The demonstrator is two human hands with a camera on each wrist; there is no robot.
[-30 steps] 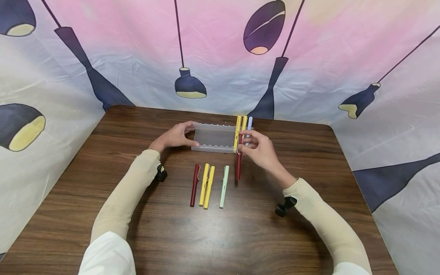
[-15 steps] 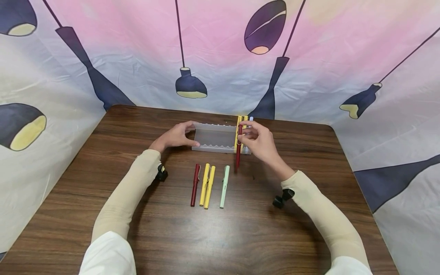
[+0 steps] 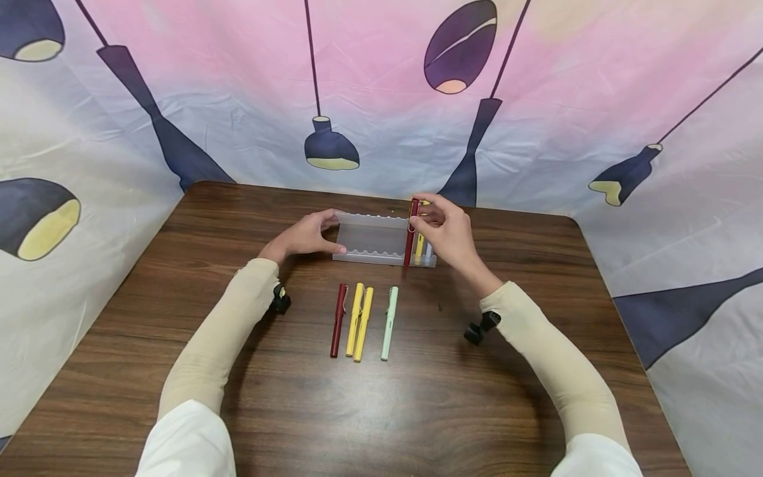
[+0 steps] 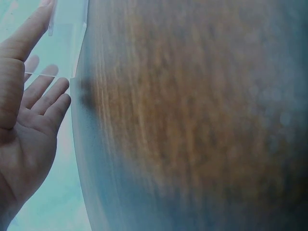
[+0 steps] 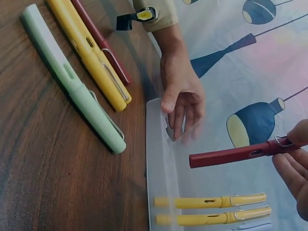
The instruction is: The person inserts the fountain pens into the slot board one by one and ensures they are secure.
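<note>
My left hand (image 3: 305, 235) holds the left end of a clear scalloped pen tray (image 3: 369, 258), thumb at the front edge and fingers at the back. In the right wrist view, my right hand (image 5: 296, 166) pinches a dark red pen (image 5: 226, 156) near its clip end. That pen hangs over the tray, left of two yellow pens (image 5: 211, 201) lying in it. Beside those lies a light blue pen (image 5: 255, 225), partly out of frame; in the head view my right hand (image 3: 448, 228) partly covers these pens.
On the wooden table (image 3: 369, 424), in front of the tray, lie another dark red pen (image 3: 338, 321), two yellow pens side by side (image 3: 359, 322) and a light green pen (image 3: 389, 324). A lamp-patterned cloth (image 3: 250, 132) hangs behind the table's back edge.
My right hand has moved away from me, carrying the red pen from in front of the tray to over it. My left hand stays at the tray's left end.
</note>
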